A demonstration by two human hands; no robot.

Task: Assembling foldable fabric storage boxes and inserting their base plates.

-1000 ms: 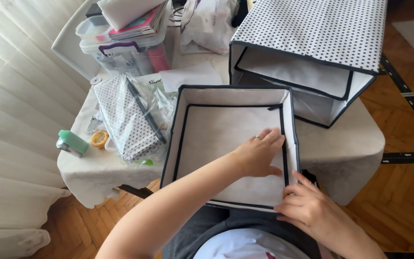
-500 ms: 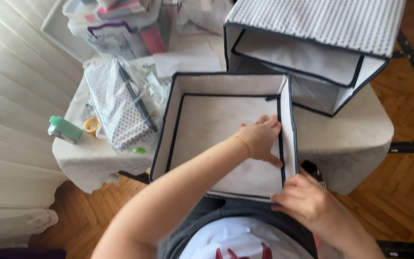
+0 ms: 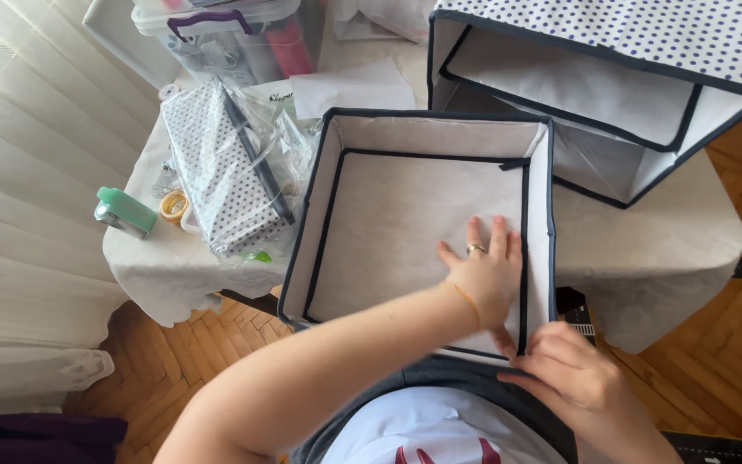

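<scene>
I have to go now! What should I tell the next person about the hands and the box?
Left hand: flat, pressing the base panel down inside the box.
Right hand: gripping the box's near right corner.
The box sits open on the table, a second box behind it, a wrapped one to the left.
Done: walls up, panel in.
Left: panel's near right corner looks unseated.

Green bottle [image 3: 124,211], tape roll [image 3: 173,206], clear bin [image 3: 234,34]
</scene>
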